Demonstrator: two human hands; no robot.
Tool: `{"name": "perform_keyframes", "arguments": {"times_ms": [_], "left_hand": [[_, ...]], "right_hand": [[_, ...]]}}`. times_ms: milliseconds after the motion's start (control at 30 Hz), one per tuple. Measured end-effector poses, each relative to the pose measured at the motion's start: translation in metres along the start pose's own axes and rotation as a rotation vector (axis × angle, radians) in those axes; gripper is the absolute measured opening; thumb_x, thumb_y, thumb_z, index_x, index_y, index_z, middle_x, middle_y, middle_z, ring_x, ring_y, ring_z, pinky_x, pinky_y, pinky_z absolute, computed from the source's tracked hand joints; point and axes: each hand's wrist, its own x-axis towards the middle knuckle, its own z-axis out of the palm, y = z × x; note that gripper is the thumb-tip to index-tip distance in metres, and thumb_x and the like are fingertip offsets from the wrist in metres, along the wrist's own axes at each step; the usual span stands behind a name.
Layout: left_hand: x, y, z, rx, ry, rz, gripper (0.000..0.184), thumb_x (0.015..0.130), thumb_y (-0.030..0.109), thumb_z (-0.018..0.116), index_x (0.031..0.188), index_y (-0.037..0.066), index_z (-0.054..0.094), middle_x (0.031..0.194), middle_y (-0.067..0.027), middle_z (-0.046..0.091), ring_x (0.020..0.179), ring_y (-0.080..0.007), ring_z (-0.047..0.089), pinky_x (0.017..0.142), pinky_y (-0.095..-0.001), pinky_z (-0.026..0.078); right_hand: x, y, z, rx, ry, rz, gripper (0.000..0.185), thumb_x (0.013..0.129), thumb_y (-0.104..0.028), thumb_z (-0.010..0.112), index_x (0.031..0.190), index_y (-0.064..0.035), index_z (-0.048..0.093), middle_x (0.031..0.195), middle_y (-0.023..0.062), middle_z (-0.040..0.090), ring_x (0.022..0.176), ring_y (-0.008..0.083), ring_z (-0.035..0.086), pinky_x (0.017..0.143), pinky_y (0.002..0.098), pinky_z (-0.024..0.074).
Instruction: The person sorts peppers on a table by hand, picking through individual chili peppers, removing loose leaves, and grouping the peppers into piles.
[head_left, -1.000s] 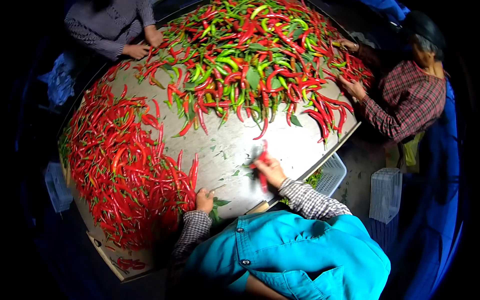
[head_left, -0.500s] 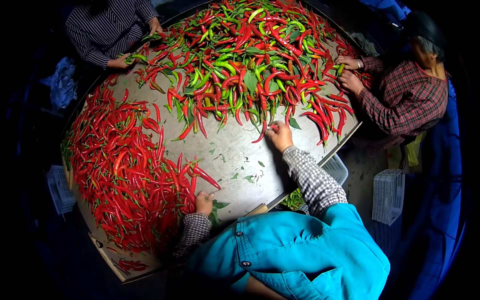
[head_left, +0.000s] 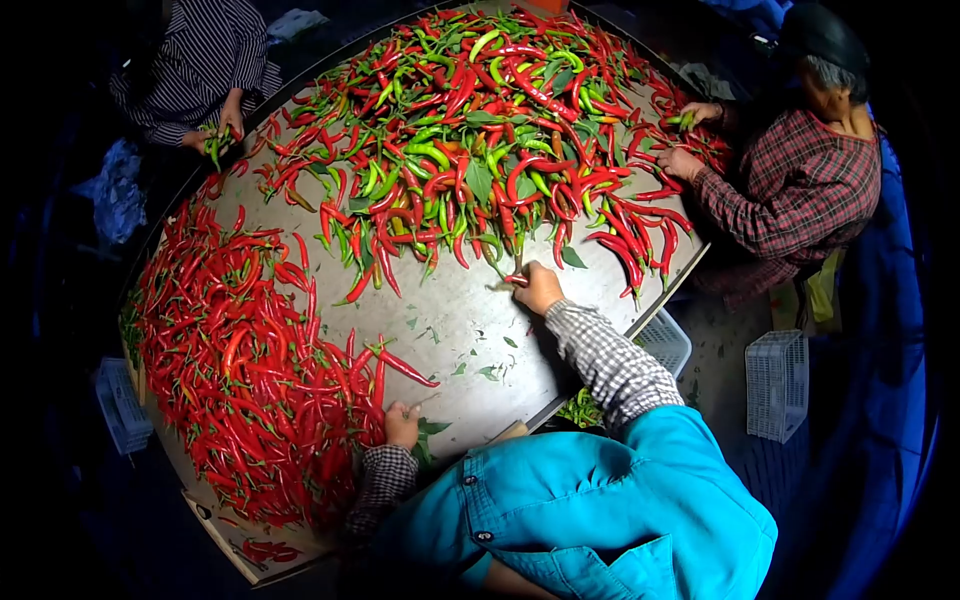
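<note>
I count two heaps on one table [head_left: 450, 300]: a mixed heap [head_left: 430, 150] of red and green chillies and a red heap [head_left: 250, 370]. My right hand [head_left: 541, 288] pinches one red chilli [head_left: 515, 280] at the mixed heap's near edge; well apart, my left hand [head_left: 402, 427] curls beside the red heap, its grip unclear to me. Of three plastic containers, the left crate [head_left: 122, 405] and right crate [head_left: 777, 385] hide their contents; green chillies [head_left: 580, 408] show near the basket [head_left: 668, 343].

Pale glare on the table [head_left: 465, 408], shadow across it beside the right sleeve [head_left: 618, 362], dimness beyond it, its far edge bowed by lens distortion
</note>
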Motion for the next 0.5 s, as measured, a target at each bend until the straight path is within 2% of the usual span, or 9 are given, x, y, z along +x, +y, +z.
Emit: {"name": "perform_keyframes", "arguments": {"times_ms": [67,133,167,267,333,400,433,467,500], "left_hand": [[-0.003,-0.005,0.0,-0.022,-0.011,-0.024,0.024,0.074,0.015,0.066,0.076,-0.004,0.05,0.07,-0.0167,0.055,0.066,-0.0255,0.053,0.064,-0.0352,0.043],[0.0,-0.006,0.002,-0.017,-0.023,-0.058,0.026,0.074,0.016,0.066,0.077,-0.004,0.05,0.072,-0.0173,0.055,0.068,-0.0255,0.054,0.065,-0.0353,0.043],[0.0,-0.005,0.002,-0.02,-0.019,-0.057,0.026,0.074,0.016,0.066,0.077,-0.004,0.05,0.072,-0.0173,0.055,0.068,-0.0255,0.054,0.065,-0.0353,0.043],[-0.002,0.003,-0.002,-0.015,-0.025,-0.056,0.026,0.074,0.016,0.066,0.077,-0.004,0.05,0.071,-0.0174,0.055,0.068,-0.0261,0.054,0.065,-0.0356,0.043],[-0.002,0.001,0.0,-0.025,-0.022,-0.084,0.026,0.075,0.017,0.066,0.077,-0.004,0.051,0.071,-0.0175,0.055,0.067,-0.0269,0.054,0.065,-0.0356,0.043],[-0.001,-0.002,0.001,-0.012,-0.018,-0.066,0.025,0.075,0.017,0.066,0.077,-0.003,0.051,0.07,-0.0176,0.055,0.067,-0.0274,0.054,0.065,-0.0358,0.043],[-0.001,-0.003,0.0,-0.001,-0.016,-0.047,0.025,0.075,0.017,0.066,0.077,-0.003,0.052,0.069,-0.0178,0.055,0.066,-0.0278,0.054,0.064,-0.0359,0.043],[-0.002,0.0,0.0,0.0,-0.013,-0.052,0.025,0.075,0.017,0.066,0.077,-0.003,0.052,0.069,-0.0178,0.055,0.066,-0.0278,0.054,0.064,-0.0359,0.043],[-0.003,0.006,-0.003,-0.011,-0.028,-0.068,0.025,0.075,0.018,0.066,0.077,-0.003,0.052,0.069,-0.0182,0.055,0.065,-0.0282,0.054,0.064,-0.0362,0.044]], "right_hand": [[-0.02,0.003,-0.005,0.213,-0.164,0.105,0.027,0.065,-0.017,0.07,0.08,0.0019,0.058,0.071,0.0155,0.061,0.066,0.0283,0.059,0.061,0.0351,0.0464],[-0.041,0.001,-0.008,0.689,-0.292,0.212,0.02,0.072,-0.014,0.063,0.087,-0.0005,0.06,0.065,0.0035,0.056,0.055,0.0132,0.05,0.049,0.0262,0.0411],[-0.048,0.0,-0.022,0.844,-0.446,0.449,0.017,0.074,-0.012,0.061,0.089,-0.0028,0.061,0.063,0.0012,0.054,0.049,0.011,0.045,0.042,0.0231,0.0354],[-0.043,-0.011,-0.037,1.14,-0.136,0.5,0.016,0.081,-0.022,0.062,0.076,-0.0073,0.055,0.06,-0.0002,0.05,0.045,0.011,0.045,0.038,0.0248,0.0365],[-0.022,-0.029,-0.06,1.198,-0.04,0.405,0.018,0.08,-0.014,0.063,0.084,-0.0041,0.048,0.064,0.0026,0.051,0.051,0.0122,0.052,0.042,0.0268,0.049],[0.013,-0.037,-0.077,1.084,0.063,0.268,0.02,0.078,-0.011,0.064,0.081,-0.0054,0.046,0.063,0.0031,0.05,0.049,0.0112,0.052,0.036,0.023,0.0448],[0.036,-0.034,-0.078,1.003,0.08,0.143,0.019,0.077,-0.011,0.066,0.084,-0.0033,0.05,0.063,0.0019,0.051,0.054,0.0122,0.054,0.044,0.024,0.0464],[0.063,-0.025,-0.063,0.727,0.276,-0.114,0.025,0.073,-0.012,0.069,0.091,-0.001,0.055,0.072,0.0062,0.057,0.067,0.0182,0.058,0.058,0.0278,0.0481],[0.078,-0.031,-0.06,0.34,0.461,-0.184,0.032,0.07,-0.013,0.071,0.096,-0.0005,0.058,0.087,0.0133,0.06,0.084,0.026,0.058,0.075,0.0332,0.0462]]}}
